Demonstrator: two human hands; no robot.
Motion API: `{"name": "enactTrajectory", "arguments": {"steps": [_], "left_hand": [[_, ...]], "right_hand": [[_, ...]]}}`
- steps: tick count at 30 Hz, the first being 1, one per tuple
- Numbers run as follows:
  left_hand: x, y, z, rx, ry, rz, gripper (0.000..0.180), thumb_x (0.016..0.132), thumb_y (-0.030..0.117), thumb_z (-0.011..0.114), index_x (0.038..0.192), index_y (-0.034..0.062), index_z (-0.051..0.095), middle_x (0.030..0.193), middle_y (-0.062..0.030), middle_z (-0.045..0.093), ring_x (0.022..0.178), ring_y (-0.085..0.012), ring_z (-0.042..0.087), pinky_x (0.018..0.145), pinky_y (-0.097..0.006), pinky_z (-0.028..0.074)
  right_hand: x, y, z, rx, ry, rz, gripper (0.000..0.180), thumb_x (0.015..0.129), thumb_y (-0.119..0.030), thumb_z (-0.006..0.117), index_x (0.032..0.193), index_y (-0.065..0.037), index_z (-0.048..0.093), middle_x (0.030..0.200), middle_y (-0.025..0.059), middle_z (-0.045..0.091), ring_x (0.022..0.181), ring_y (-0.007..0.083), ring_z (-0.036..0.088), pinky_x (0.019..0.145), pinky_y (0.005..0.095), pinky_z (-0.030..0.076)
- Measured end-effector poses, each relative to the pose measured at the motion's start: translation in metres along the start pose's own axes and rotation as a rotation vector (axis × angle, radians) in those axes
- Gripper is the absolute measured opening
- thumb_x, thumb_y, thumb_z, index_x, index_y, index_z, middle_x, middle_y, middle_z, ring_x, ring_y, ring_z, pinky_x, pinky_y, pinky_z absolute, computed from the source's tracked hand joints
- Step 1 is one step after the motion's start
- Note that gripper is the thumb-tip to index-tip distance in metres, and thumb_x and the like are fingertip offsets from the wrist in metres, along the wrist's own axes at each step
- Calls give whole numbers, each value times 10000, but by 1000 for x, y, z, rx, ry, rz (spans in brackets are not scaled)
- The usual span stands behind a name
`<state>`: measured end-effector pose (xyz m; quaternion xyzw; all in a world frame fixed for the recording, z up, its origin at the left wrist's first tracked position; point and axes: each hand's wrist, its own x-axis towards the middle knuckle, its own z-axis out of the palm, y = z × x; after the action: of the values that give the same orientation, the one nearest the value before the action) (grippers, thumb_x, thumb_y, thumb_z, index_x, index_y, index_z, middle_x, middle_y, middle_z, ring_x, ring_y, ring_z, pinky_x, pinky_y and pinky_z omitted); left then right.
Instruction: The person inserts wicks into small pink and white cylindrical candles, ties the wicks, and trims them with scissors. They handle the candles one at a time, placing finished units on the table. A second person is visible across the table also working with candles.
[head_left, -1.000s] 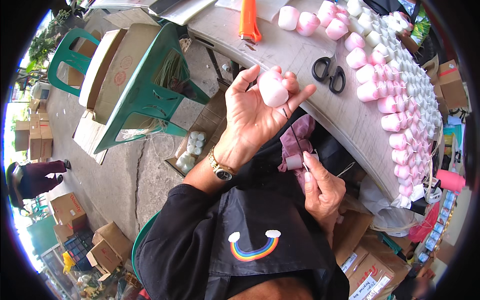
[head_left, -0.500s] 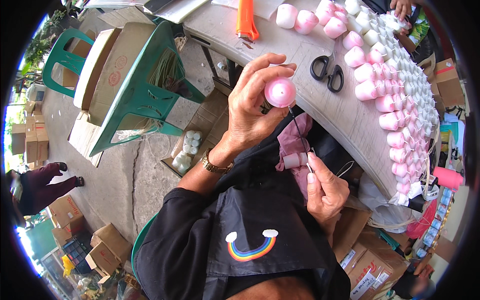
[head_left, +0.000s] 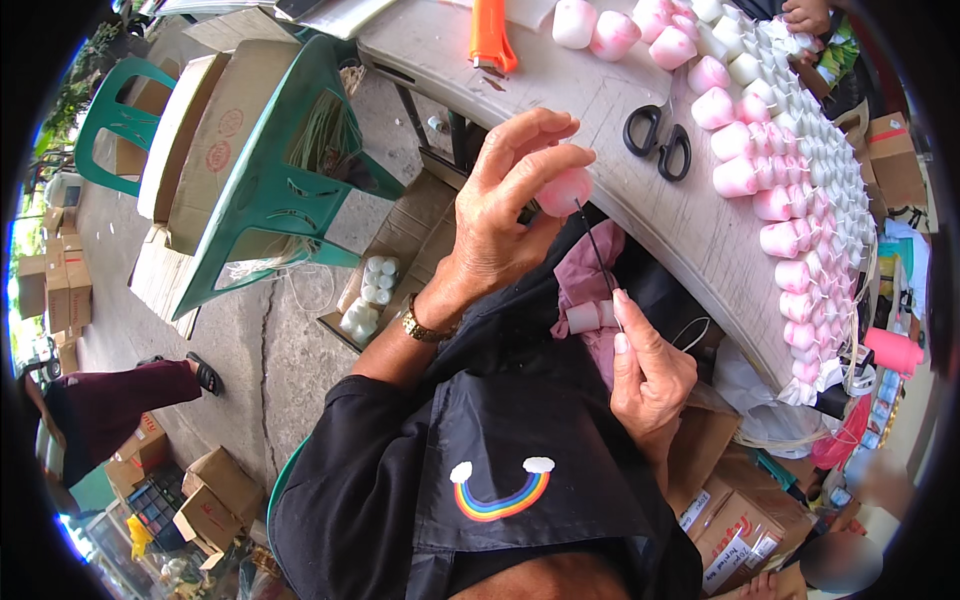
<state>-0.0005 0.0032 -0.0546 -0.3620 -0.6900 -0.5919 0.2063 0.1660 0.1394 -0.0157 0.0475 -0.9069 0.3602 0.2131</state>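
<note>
Left hand (head_left: pixel 500 220): my fingers curl closed round the pink piece (head_left: pixel 563 190).
Right hand (head_left: pixel 652 375): I pinch the black rod (head_left: pixel 597 247).
Pink piece: in my left grip, now tipped rodward.
Black rod: tip shifted from rim to end-face, lining up; entry unclear.

A black top (head_left: pixel 330 490) is worn, its loose left sleeve (head_left: pixel 370 425) ended well above the wrist. It is covered in front by a black apron (head_left: pixel 515 420), which is decorated with a curved rainbow (head_left: pixel 503 514) tipped by white clouds (head_left: pixel 538 465). The left hand's (head_left: pixel 508 205) wrist is encircled by a gold-coloured band (head_left: pixel 420 328).
</note>
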Motion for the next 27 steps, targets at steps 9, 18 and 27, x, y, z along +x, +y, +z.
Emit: {"name": "enactTrajectory", "arguments": {"steps": [9,18,27], "left_hand": [[-1,-5,0,219,-99,256,370,651,-30,742,986,125,719,1260,-196,531,1096,-308,598,836,-356,552],[-9,-1,15,235,-17,325,333,631,70,776,945,151,700,1374,-244,434,1233,-400,488,999,-510,439],[6,-32,-33,484,263,-94,425,673,-112,653,1060,60,614,1292,-180,499,1092,-306,580,886,-403,506]], "right_hand": [[-2,1,10,8,-14,89,394,826,69,571,1215,26,612,975,173,698,740,276,696,666,321,547],[10,8,18,37,10,114,335,878,32,557,1209,38,604,1050,183,691,852,303,709,698,334,552],[21,17,-9,-163,58,-6,343,814,50,613,1152,5,645,912,167,701,743,281,700,651,342,548]]}}
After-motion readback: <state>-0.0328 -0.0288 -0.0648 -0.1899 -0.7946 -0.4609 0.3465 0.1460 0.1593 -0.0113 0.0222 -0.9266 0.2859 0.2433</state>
